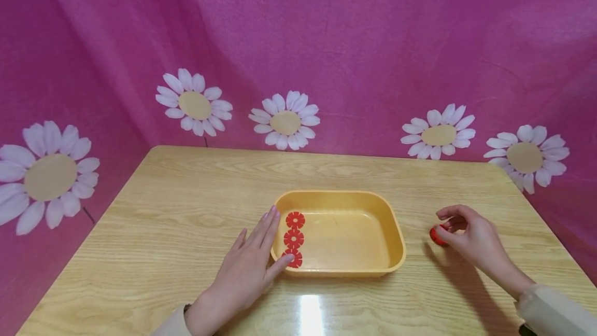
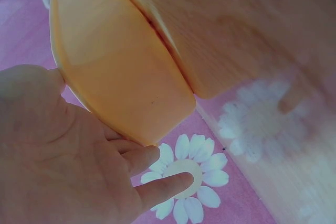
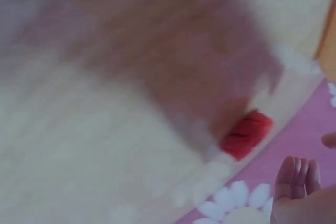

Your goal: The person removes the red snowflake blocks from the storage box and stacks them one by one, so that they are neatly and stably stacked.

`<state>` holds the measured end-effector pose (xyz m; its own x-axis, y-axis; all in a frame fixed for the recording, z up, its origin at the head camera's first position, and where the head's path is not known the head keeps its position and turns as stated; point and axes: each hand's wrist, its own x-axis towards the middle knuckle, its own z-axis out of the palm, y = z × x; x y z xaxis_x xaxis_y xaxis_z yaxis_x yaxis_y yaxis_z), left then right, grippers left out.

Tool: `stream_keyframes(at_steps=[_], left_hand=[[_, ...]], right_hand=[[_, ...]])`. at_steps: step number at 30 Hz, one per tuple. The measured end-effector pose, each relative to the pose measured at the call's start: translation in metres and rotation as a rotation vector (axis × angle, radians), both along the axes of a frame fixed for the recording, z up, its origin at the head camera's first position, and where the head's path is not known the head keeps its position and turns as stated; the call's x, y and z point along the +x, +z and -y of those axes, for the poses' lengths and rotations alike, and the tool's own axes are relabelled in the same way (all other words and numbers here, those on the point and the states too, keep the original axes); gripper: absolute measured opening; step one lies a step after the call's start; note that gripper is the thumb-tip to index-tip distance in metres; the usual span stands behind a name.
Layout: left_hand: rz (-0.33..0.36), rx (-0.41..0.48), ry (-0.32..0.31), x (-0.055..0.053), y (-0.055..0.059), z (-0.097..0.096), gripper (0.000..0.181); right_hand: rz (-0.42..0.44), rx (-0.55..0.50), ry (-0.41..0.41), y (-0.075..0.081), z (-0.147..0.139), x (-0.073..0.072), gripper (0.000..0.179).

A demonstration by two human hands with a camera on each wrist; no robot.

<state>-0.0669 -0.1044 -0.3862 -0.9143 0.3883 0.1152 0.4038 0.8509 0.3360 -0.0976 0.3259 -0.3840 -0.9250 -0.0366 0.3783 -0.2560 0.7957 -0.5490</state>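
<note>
A yellow plastic tray (image 1: 338, 273) stands on the table. Along its left side lie three red notched discs (image 1: 294, 239) in a row, the nearest partly covered by my left thumb. My left hand (image 1: 247, 266) lies with straight fingers along the tray's left rim, thumb over the front corner; the left wrist view shows the tray's outer wall (image 2: 121, 61) beside the palm. To the right of the tray, my right hand (image 1: 471, 235) hovers, fingers bent and thumb apart, over a small stack of red discs (image 3: 247, 135). In the right wrist view a gap separates fingers and stack.
The light wooden table (image 1: 186, 211) reaches back to a magenta cloth (image 1: 326, 56) printed with white daisies, which also hangs along the left and right sides. A bright light reflection shows on the tabletop in front of the tray.
</note>
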Motion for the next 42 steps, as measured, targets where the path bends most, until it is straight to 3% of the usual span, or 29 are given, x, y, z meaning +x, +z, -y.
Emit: stream_keyframes(at_steps=[5, 10, 17, 27, 35, 42], left_hand=[[0.020, -0.003, 0.013, 0.000, -0.001, 0.000, 0.085], [0.026, -0.010, 0.019, -0.001, -0.002, 0.001, 0.085], [-0.002, -0.005, 0.004, 0.000, -0.003, 0.002, 0.083], [0.014, -0.017, -0.002, -0.002, -0.002, 0.001, 0.085], [0.013, -0.020, 0.003, -0.002, -0.002, 0.001, 0.084], [0.003, 0.007, -0.011, -0.001, -0.001, 0.002, 0.081]], right_hand=[[-0.058, -0.054, 0.060, 0.012, 0.026, -0.009, 0.028], [-0.116, -0.120, 0.174, 0.017, 0.057, -0.016, 0.029], [-0.114, -0.158, 0.300, 0.018, 0.104, -0.021, 0.031], [-0.019, -0.202, 0.425, 0.006, 0.154, -0.030, 0.026], [0.111, -0.199, 0.495, -0.008, 0.189, -0.031, 0.023], [0.244, -0.179, 0.493, -0.013, 0.207, -0.032, 0.023]])
